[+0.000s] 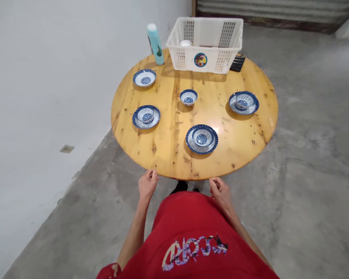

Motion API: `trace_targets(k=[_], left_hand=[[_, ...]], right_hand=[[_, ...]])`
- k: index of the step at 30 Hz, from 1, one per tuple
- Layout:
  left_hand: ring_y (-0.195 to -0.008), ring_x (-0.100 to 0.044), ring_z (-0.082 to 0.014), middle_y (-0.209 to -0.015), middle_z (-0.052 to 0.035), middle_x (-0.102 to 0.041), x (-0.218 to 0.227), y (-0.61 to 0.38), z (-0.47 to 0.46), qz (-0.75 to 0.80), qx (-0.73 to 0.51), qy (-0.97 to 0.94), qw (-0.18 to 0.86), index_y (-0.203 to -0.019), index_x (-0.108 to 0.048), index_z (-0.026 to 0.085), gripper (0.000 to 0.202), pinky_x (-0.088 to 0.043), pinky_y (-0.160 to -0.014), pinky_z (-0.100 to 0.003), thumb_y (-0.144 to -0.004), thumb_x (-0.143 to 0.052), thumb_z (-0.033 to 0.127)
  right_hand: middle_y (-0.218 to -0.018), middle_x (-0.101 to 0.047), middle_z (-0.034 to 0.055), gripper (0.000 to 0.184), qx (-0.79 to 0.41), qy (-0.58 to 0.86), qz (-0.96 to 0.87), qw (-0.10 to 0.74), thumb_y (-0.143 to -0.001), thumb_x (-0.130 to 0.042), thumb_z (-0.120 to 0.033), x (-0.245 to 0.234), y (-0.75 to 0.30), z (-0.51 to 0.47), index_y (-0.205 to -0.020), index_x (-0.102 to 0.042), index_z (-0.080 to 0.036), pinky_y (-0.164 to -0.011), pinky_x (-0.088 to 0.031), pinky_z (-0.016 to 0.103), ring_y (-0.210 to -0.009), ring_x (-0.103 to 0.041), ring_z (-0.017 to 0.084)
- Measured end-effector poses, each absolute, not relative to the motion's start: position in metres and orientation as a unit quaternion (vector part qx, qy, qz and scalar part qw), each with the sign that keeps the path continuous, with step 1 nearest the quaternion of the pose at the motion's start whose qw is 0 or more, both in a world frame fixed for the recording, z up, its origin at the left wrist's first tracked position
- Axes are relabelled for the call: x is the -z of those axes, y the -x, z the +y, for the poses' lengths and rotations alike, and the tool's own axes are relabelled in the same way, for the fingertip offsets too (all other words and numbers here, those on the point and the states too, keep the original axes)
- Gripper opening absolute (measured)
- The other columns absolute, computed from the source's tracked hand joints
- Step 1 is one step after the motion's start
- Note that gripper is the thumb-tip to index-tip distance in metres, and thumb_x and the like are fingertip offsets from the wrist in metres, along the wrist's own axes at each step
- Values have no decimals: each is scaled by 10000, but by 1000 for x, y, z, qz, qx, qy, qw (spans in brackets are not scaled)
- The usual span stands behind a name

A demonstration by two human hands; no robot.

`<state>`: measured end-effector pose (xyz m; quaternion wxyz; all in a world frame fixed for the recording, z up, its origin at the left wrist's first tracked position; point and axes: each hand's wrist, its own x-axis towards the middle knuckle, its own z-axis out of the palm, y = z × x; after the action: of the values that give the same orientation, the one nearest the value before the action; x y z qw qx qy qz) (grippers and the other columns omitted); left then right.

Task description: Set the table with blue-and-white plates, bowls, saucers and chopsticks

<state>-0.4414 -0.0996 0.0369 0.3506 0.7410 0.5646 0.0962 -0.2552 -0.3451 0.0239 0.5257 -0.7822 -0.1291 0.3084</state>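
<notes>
My left hand (147, 183) hangs just below the near edge of a round wooden table (168, 147), fingers curled loosely, holding nothing. My right hand (219, 190) is at the same height on the other side, also loosely curled and holding nothing. On the table, three blue-and-white bowls each sit on a matching saucer: one nearest me (201, 138), one at the left (145, 116), one at the right (244, 102). A lone small bowl (188, 97) stands near the centre. An empty saucer (144, 77) lies at the far left.
A white plastic basket (205, 44) with a small white item inside stands at the table's far edge. A teal bottle (155, 43) stands left of it, a dark flat object (237, 62) to its right. A white wall runs along the left; the floor is concrete.
</notes>
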Motion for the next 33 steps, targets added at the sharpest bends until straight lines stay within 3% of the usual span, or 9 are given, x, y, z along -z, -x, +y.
trace_targets(k=[33], left_hand=[[-689, -672, -183, -711, -24, -706, -33, 424, -92, 565, -62, -740, 360, -781, -614, 230, 300, -456, -646, -235, -861, -427, 450]], right_hand=[[-562, -545, -23, 353, -296, 788, -133, 524, -878, -482, -546, -17, 248, -345, -818, -575, -210, -494, -394, 254, -487, -509, 150]])
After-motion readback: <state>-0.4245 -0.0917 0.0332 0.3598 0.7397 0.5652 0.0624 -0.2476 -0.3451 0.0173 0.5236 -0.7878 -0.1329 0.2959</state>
